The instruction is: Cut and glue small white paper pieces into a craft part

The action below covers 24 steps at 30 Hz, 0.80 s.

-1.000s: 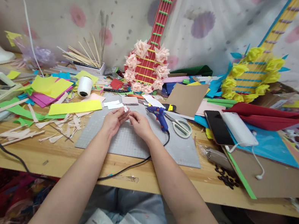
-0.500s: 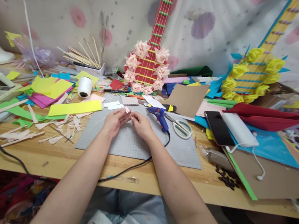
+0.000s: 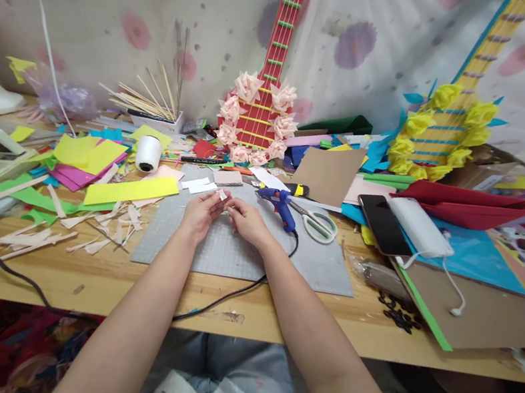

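Over the grey cutting mat point(image 3: 168, 241) my two hands meet, fingertips close together. My left hand point(image 3: 202, 216) is closed on a small white piece of paper point(image 3: 222, 195) that shows at its fingertips. Beside it my right hand point(image 3: 246, 222) is pinched; whatever lies between its fingers is too small to make out. Just behind the hands lie white paper strips point(image 3: 202, 186) and a small greyish-pink card point(image 3: 227, 179). To the right of my right hand rest a blue glue gun point(image 3: 281, 208) and scissors point(image 3: 321, 226).
A red paper guitar point(image 3: 261, 115) with pink flowers leans at the back, a yellow one point(image 3: 434, 128) further right. Paper scraps point(image 3: 104, 229) and a yellow strip point(image 3: 134, 191) lie left. A phone point(image 3: 383, 225) lies right. The glue gun's black cord point(image 3: 229, 296) crosses the table front.
My fingers have shifted slightly, with the right fingertips a little lower and the white paper showing more clearly. The things on the table have stayed put.
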{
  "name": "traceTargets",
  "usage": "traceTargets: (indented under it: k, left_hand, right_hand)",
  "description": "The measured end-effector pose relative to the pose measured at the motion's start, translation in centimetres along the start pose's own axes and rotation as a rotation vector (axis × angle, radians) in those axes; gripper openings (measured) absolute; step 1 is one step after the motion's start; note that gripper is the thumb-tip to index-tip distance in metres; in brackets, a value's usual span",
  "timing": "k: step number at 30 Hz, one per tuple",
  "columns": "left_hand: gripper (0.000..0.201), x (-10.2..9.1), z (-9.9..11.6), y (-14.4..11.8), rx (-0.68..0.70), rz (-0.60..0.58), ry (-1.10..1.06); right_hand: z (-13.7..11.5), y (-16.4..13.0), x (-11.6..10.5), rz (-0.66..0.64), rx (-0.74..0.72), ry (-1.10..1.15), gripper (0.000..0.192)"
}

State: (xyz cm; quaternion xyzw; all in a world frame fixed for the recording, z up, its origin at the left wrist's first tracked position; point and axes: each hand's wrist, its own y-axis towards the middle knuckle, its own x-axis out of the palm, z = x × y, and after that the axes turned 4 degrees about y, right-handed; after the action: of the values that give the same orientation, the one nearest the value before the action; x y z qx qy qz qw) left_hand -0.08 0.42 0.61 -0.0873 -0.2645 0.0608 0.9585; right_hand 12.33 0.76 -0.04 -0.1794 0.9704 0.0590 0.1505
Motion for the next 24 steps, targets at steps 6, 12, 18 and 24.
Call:
traceTargets:
  k: [6, 12, 18, 24]
  left_hand:
    - [0.006, 0.14, -0.19, 0.06, 0.031, 0.069, -0.067]
    - [0.007, 0.02, -0.22, 0.21, 0.026, 0.091, -0.112]
    - [0.005, 0.09, -0.1, 0.04, 0.002, 0.092, -0.135]
    - [0.005, 0.14, 0.04, 0.01, -0.02, 0.063, -0.137]
  right_hand:
    - [-0.26, -0.16, 0.12, 0.108, -0.096, -0.148, 0.016]
    - [-0.74, -0.56, 0.22, 0.163, -0.173, -0.278, 0.016]
    - [-0.52, -0.46, 0.36, 0.133, -0.196, -0.279, 0.018]
    - [-0.67, -0.4, 0.32, 0.144, -0.129, -0.279, 0.017]
